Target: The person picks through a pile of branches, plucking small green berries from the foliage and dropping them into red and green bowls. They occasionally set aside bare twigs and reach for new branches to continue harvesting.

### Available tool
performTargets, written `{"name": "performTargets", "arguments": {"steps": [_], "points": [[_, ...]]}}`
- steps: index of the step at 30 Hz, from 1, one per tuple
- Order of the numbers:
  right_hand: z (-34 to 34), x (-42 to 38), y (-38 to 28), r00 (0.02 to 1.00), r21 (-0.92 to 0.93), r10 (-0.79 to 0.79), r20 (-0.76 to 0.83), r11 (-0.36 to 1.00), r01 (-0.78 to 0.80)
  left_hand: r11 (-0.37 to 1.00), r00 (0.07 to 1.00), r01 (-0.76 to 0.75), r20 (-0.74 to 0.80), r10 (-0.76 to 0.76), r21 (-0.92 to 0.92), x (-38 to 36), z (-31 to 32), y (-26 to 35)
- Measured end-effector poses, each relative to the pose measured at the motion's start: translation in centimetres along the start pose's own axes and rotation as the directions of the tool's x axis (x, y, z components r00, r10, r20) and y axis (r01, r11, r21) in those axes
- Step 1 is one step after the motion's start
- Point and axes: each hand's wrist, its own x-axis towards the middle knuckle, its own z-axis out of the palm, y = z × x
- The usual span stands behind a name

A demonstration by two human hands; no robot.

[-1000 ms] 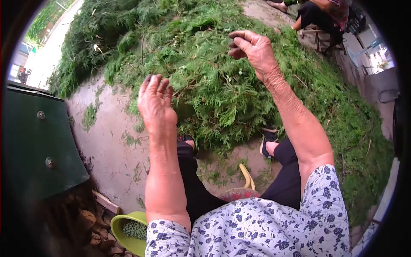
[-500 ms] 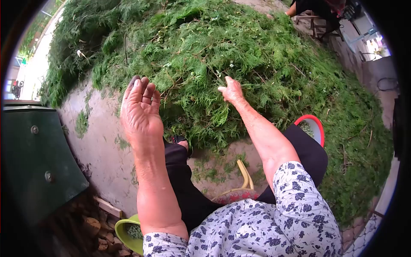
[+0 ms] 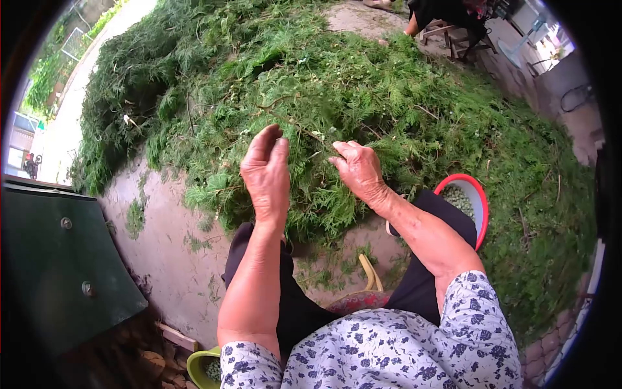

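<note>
My left hand [image 3: 265, 178] is raised over the near edge of a large heap of green conifer branches [image 3: 363, 84]. Its thumb and fingers point up, a little apart, with nothing visible between them. To its right, my right hand [image 3: 360, 172] has thumb and fingertips pinched around the end of a thin green twig [image 3: 304, 129], which reaches up and left past the left hand's fingertips. The two hands do not touch. A red-rimmed bowl [image 3: 480, 214] of small pale green berries stands beside my right knee.
A yellow-green bowl [image 3: 196, 371] with berries sits low at the left. A dark green metal box [image 3: 55, 259] is at far left. Between my legs are a red seat [image 3: 356, 303] and yellow curved pieces [image 3: 370, 272]. Another person's arm [image 3: 413, 24] shows at the top right.
My left hand has moved right and turned from palm-up toward my right hand. My right hand has come slightly lower and nearer, with the twig now visible. The view has shifted a little.
</note>
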Motion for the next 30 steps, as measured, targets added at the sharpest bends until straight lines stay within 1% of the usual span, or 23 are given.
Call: {"name": "performTargets", "arguments": {"steps": [1, 2, 3, 4, 6, 7, 8, 9, 10, 11, 12, 14, 16, 18, 19, 20, 22, 23, 24, 26, 27, 28, 30], "points": [[-0.9, -0.3, -0.5, 1.000, -0.050, -0.009, 0.029, 0.999, 0.010, 0.936, 0.973, -0.230, 0.035, 0.229, 0.267, 0.0, 0.6, 0.2], [-1.4, -0.6, -0.6, 1.000, -0.043, -0.008, 0.023, 0.999, 0.009, 0.752, 0.897, -0.427, 0.129, 0.424, 0.502, 0.2, 1.1, 0.3], [-2.0, -1.2, -0.6, 0.995, -0.069, -0.022, 0.096, 0.997, 0.029, 0.432, 0.844, -0.458, 0.226, 0.487, 0.777, 0.8, 1.1, 0.0], [-2.4, -1.7, -0.5, 0.985, -0.095, -0.039, 0.170, 0.994, 0.055, 0.166, 0.851, -0.316, 0.202, 0.486, 0.934, 1.0, 1.1, -0.8], [-2.7, -2.6, 0.0, 0.979, -0.089, -0.056, 0.196, 0.993, 0.075, 0.161, 0.880, -0.133, 0.042, 0.473, 0.978, 1.6, 1.0, -2.5], [-2.9, -3.0, 0.3, 0.973, -0.094, -0.081, 0.215, 0.990, 0.104, 0.366, 0.993, -0.023, -0.021, 0.115, 0.930, 2.7, 0.6, -2.9], [-3.1, -3.3, 0.6, 0.966, -0.101, -0.107, 0.236, 0.986, 0.134, 0.503, 0.964, 0.158, -0.021, -0.267, 0.850, 3.8, -0.1, -3.5], [-3.3, -3.6, 1.0, 0.959, -0.111, -0.070, 0.276, 0.988, 0.104, 0.426, 0.972, 0.094, 0.010, -0.236, 0.900, 3.9, -0.1, -3.6], [-3.6, -3.8, 1.6, 0.959, -0.106, -0.067, 0.275, 0.989, 0.100, 0.420, 0.971, 0.093, 0.010, -0.238, 0.903, 3.7, -0.4, -3.8], [-3.8, -4.1, 2.3, 0.935, -0.089, -0.058, 0.349, 0.991, 0.095, 0.571, 0.881, 0.252, 0.060, -0.470, 0.781, 3.2, -0.9, -3.9], [-3.9, -4.3, 3.2, 0.905, -0.073, -0.051, 0.422, 0.993, 0.089, 0.645, 0.739, 0.437, 0.159, -0.655, 0.627, 2.8, -1.0, -3.4], [-4.3, -4.3, 5.0, 0.789, -0.044, -0.050, 0.612, 0.994, 0.097, 0.622, 0.734, 0.385, 0.182, -0.654, 0.682, 2.8, -1.1, -5.6], [-4.8, -3.5, 5.1, 0.821, -0.099, 0.009, 0.571, 0.993, 0.058, 0.738, 0.782, 0.477, 0.152, -0.604, 0.477, 1.1, -0.1, -5.8], [-4.3, -2.5, 4.7, 0.934, 0.083, 0.047, 0.355, 0.993, -0.082, 0.793, 0.797, 0.518, 0.156, -0.584, 0.321, -0.4, 0.9, -5.8], [-4.1, -1.7, 3.8, 0.962, 0.226, 0.019, 0.271, 0.971, -0.083, 0.819, 0.824, 0.494, 0.145, -0.548, 0.291, -1.3, 1.4, -5.8], [-5.1, -1.1, 2.8, 0.817, 0.397, 0.286, 0.500, 0.763, -0.510, 0.844, 0.849, 0.469, 0.131, -0.512, 0.260, -2.3, 2.1, -5.5], [-2.2, -1.4, 3.4, 0.666, 0.590, 0.418, 0.617, 0.315, -0.744, 0.875, 0.861, 0.444, 0.179, -0.476, 0.191, -4.1, 3.0, -4.5], [-1.4, -1.5, 3.8, 0.633, 0.605, 0.417, 0.653, 0.217, -0.766, 0.910, 0.881, 0.404, 0.228, -0.415, 0.096, -4.7, 3.2, -5.0], [-0.7, -1.2, 3.6, 0.637, 0.632, 0.419, 0.647, 0.172, -0.755, 0.919, 0.876, 0.392, 0.288, -0.386, 0.038, -5.2, 3.4, -4.9], [0.0, -0.5, 3.2, 0.605, 0.655, 0.424, 0.674, 0.035, -0.755, 0.927, 0.871, 0.374, 0.341, -0.353, 0.006, -5.9, 3.5, -4.4], [0.3, -0.3, 3.0, 0.673, 0.726, 0.399, 0.623, 0.026, -0.687, 0.923, 0.857, 0.383, 0.384, -0.343, -0.032, -6.0, 3.7, -4.1], [0.5, -0.3, 2.6, 0.695, 0.757, 0.450, 0.561, 0.062, -0.651, 0.901, 0.827, 0.434, 0.404, -0.391, -0.016, -6.1, 3.6, -3.9], [0.5, -0.3, 2.0, 0.699, 0.784, 0.479, 0.531, 0.035, -0.619, 0.897, 0.809, 0.409, 0.388, -0.442, 0.169, -5.2, 3.0, -3.8]]}}
